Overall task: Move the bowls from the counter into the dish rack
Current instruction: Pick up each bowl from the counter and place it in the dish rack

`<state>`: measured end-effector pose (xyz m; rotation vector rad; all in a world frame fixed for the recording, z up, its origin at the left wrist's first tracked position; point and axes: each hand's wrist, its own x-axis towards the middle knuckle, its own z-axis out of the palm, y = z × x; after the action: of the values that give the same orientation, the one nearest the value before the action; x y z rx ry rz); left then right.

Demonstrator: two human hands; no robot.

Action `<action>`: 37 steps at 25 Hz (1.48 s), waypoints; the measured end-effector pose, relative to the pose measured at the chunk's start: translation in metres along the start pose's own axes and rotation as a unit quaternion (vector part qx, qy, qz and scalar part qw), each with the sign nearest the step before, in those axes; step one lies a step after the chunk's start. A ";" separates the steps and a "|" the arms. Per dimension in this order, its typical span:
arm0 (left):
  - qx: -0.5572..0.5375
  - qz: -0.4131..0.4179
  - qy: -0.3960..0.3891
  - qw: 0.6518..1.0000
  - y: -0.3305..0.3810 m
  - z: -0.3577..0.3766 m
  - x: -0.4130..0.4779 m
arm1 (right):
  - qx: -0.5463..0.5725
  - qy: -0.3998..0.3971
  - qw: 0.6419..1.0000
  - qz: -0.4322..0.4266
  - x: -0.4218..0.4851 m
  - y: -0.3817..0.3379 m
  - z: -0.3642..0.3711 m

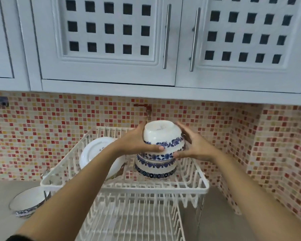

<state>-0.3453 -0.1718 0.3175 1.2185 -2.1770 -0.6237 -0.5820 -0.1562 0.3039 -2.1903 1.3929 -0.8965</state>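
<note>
A white bowl with a blue flower band point(162, 134) sits upside down on top of a stack of matching upturned bowls point(155, 167) in the upper tier of the white wire dish rack point(163, 186). My left hand point(137, 141) grips the top bowl's left side, thumb across its front rim. My right hand point(193, 145) hovers at the bowl's right side with fingers spread, a small gap showing at the palm. One more blue-banded bowl point(27, 201) stands upright on the counter, left of the rack.
A white plate point(92, 153) leans on edge in the rack's left half. The rack's lower tier point(134, 218) stretches toward me. White wall cupboards point(111, 40) hang low overhead. A red tap point(147, 108) pokes out of the mosaic wall right behind the stack.
</note>
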 end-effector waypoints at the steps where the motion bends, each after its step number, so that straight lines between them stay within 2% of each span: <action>1: 0.031 -0.011 -0.019 0.999 0.000 0.001 0.006 | -0.022 -0.019 1.000 0.009 0.005 0.005 0.001; 10: 0.186 -0.125 -0.160 0.961 -0.008 0.008 0.045 | -0.120 -0.106 0.986 0.055 0.035 0.029 0.010; 13: 0.243 -0.147 -0.175 0.943 -0.007 0.014 0.049 | -0.164 -0.128 0.977 0.055 0.039 0.030 0.013; 22: 0.307 -0.157 -0.203 0.917 -0.004 0.018 0.054 | -0.221 -0.150 0.962 0.063 0.042 0.026 0.014; 24: 0.323 -0.131 -0.186 0.919 -0.005 0.019 0.050 | -0.219 -0.152 0.961 0.069 0.041 0.022 0.014; 27: 0.300 -0.042 -0.104 0.947 -0.004 0.010 0.034 | -0.187 -0.140 0.969 0.080 0.032 0.012 0.014; 30: 0.318 0.023 -0.026 0.947 -0.010 -0.017 0.009 | -0.268 -0.091 0.958 0.050 0.020 -0.007 0.019; 33: 0.336 0.023 0.012 0.942 -0.028 -0.048 -0.024 | -0.313 -0.023 0.949 0.027 0.020 -0.045 0.036; 37: 0.339 0.004 0.039 0.940 -0.069 -0.090 -0.084 | -0.339 0.034 0.939 -0.040 0.030 -0.120 0.099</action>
<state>-0.2068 -0.1431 0.3193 1.5246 -2.4044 0.2162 -0.4258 -0.1326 0.3166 -2.7415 1.8647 -0.5640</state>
